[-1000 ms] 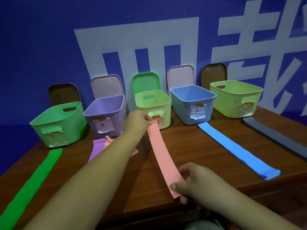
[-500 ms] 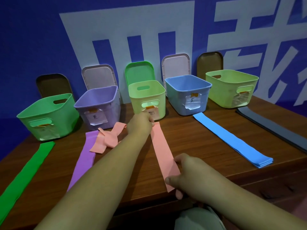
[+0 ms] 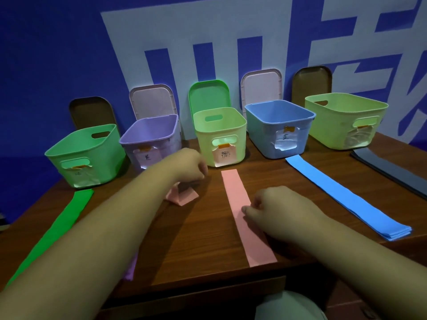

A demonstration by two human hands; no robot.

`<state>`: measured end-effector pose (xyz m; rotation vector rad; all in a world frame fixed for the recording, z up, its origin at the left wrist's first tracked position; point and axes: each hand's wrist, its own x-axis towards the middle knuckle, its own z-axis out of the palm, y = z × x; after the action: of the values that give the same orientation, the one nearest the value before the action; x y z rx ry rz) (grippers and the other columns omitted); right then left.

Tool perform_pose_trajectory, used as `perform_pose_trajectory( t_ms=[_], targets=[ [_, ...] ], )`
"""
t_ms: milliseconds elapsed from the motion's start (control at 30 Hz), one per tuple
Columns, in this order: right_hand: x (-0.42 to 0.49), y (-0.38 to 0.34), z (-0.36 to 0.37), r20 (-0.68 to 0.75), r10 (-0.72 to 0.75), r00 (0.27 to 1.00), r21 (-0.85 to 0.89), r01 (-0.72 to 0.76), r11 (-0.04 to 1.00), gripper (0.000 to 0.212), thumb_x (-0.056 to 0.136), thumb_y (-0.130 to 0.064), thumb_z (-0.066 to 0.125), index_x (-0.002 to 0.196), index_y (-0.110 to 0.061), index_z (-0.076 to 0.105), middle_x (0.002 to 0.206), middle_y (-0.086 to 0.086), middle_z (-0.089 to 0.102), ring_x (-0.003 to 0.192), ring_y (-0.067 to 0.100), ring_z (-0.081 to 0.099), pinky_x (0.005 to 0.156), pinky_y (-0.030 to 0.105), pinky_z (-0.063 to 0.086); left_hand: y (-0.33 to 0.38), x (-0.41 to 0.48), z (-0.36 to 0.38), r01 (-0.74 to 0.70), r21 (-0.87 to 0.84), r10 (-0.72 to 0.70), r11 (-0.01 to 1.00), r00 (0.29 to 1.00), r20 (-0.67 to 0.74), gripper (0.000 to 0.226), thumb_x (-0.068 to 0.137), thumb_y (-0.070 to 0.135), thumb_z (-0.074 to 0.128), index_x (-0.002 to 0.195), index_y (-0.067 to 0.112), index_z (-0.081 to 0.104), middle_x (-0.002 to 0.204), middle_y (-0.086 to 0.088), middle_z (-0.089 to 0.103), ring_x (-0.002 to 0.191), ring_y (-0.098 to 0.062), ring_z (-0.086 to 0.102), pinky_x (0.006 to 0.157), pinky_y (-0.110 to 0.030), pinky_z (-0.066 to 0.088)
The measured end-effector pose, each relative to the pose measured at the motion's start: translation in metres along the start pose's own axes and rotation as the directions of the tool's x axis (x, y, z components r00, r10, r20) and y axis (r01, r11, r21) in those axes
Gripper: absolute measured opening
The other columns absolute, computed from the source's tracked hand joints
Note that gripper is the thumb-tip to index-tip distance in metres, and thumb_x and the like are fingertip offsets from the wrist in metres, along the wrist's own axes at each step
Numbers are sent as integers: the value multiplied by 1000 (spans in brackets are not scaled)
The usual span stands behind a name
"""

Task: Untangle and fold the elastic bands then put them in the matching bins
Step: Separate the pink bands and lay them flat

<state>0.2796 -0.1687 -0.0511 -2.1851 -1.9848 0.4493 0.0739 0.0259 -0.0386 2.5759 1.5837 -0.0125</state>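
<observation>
A flat pink band (image 3: 254, 241) lies lengthwise on the wooden table (image 3: 196, 239), in front of the pale green bin (image 3: 231, 125). My right hand (image 3: 277, 209) sits at the band's middle, curled fingertips pinching its right edge. Left of it a crumpled pink band (image 3: 184, 197) is tented up under my left hand (image 3: 189, 167), whose curled fingers grip its top. My left arm hides most of a purple band (image 3: 130, 271).
Five open bins stand in a row at the back: green (image 3: 83, 155), purple (image 3: 150, 132), pale green, blue (image 3: 277, 116) and yellow-green (image 3: 346, 112). A green band (image 3: 57, 227), a blue band (image 3: 346, 199) and a grey band (image 3: 392, 172) lie flat before them. Lids lean on the wall.
My left hand let go of the flat pink band's far end and moved left onto the crumpled pink band. My right hand slid from the near end to the band's middle.
</observation>
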Motion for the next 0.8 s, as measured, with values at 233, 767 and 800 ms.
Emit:
perform_pose_trajectory(
  t_ms=[233, 767, 800],
  targets=[
    [68, -29, 5, -179, -172, 969, 159, 201, 967, 24, 103, -47, 56, 104, -32, 76, 93, -8, 73, 87, 12, 68, 80, 38, 61, -54, -49, -15, -52, 111, 14, 992, 949, 314, 63, 85, 45, 85, 142, 44, 58, 137, 18, 55, 124, -12, 54, 105, -39, 49],
    [119, -33, 30, -252, -492, 834, 586, 536, 608, 27, 105, -35, 66, 83, -24, 78, 73, -2, 70, 72, 14, 63, 73, 38, 49, -45, -41, -29, -172, -604, -137, 778, 892, -431, 5, 95, 39, 77, 94, 34, 77, 90, 14, 74, 82, 0, 66, 70, -22, 50],
    [119, -34, 31, -203, -506, 838, 607, 514, 606, 26, 105, -36, 65, 86, -24, 79, 69, -4, 67, 67, 12, 60, 70, 36, 47, -39, -40, -27, -171, -608, -116, 775, 908, -403, 5, 95, 39, 78, 94, 34, 78, 89, 15, 75, 81, 1, 67, 70, -22, 50]
  ],
)
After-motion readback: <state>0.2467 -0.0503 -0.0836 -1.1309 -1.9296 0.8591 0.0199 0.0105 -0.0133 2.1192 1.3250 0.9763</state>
